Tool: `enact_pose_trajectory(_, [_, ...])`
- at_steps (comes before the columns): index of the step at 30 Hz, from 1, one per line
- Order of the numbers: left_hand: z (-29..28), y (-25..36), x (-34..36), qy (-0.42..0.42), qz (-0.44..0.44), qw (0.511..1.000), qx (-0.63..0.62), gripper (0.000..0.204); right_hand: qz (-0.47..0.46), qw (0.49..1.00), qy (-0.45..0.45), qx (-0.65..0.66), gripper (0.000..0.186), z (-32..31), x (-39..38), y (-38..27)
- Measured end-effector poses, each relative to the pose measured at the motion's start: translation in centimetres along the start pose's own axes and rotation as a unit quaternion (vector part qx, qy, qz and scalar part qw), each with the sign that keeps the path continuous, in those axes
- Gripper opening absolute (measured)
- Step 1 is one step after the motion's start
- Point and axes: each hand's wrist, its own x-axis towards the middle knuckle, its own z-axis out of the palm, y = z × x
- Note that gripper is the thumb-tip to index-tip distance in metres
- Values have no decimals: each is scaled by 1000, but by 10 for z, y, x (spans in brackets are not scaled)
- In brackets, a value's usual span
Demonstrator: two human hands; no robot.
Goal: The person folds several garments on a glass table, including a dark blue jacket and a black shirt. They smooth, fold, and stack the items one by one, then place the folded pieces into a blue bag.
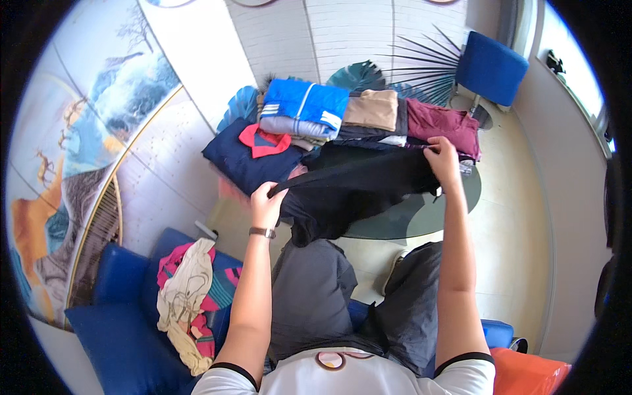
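A black garment (359, 197) hangs stretched between my two hands over the near part of the dark glass table (411, 220); its exact kind is unclear. My left hand (266, 203), with a watch at the wrist, pinches one end of its upper edge. At the other end, farther off and higher, my right hand (442, 163) grips the cloth. Just beyond it, folded clothes are stacked: a navy garment with a red collar (263, 141), a bright blue zipped jacket (306, 105), a beige piece (370, 110) and a maroon garment (444, 128).
Crumpled cream and multicoloured clothes (187, 276) lie on the blue seat (118, 329) at my left. An orange bag (526, 372) is at the lower right. A blue chair (490, 69) stands at the far right, near dark palm leaves (428, 62). My knees are close below the garment.
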Motion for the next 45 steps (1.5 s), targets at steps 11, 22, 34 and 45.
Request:
enact_pose_trajectory(11, [60,76,-15,-207,146,963,97,26,58,979,-182,-66,111,96,-159,-27])
enact_pose_trajectory(22, [26,24,-55,-296,29,830,471,32,269,937,-66,-212,28,68,-102,36])
enact_pose_trajectory(34, [51,91,39,245,308,886,246,42,-34,949,314,-7,56,-52,-13,-5])
enact_pose_trajectory(45, [85,-63,-43,-124,172,945,250,20,268,951,143,-53,26,-14,-124,107])
